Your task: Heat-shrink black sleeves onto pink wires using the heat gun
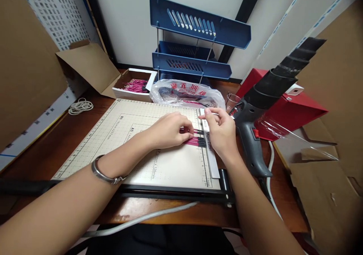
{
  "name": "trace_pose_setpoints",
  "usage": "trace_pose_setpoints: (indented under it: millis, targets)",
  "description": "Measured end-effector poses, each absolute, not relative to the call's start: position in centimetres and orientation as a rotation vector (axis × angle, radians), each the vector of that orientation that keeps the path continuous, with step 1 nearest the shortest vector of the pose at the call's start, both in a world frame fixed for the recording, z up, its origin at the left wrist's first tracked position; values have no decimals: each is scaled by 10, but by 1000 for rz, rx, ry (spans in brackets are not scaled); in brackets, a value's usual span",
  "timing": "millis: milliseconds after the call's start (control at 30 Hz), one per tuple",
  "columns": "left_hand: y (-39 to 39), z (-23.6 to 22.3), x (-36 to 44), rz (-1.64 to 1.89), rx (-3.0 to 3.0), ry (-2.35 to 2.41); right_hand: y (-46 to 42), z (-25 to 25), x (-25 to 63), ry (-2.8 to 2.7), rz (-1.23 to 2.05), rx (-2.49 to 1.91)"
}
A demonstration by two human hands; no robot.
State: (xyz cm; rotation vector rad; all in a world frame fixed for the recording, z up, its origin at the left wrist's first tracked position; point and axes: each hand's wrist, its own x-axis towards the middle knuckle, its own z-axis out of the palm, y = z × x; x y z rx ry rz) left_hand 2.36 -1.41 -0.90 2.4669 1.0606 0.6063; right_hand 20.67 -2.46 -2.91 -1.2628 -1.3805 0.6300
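Wires, pink with black end sections: laid in a row on the gridded board of a paper cutter, black ends directed toward the white strip along the right edge. Left hand: thumb and forefinger pinched on the uppermost wires of the row, remaining fingers curled. Right hand: thumb and forefinger bent close together over the upper part of the strip; grasping or released, cannot tell. Along the near edge of the board: black bar. Behind the board: open white box with more pink wires inside, beside a clear plastic bag with red print. Right of the right hand: heat gun with red switch, nozzle angled upward.
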Motion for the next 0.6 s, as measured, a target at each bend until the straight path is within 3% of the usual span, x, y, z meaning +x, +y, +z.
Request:
trace_pose_setpoints:
  millis: [300,600]
  targets:
    - [-13,-8,23,584,2474,1086,-25,-27,213,-1510,434,-1422]
    - [-12,-12,23,615,2489,1054,-28,-34,211,-1530,486,-1375]
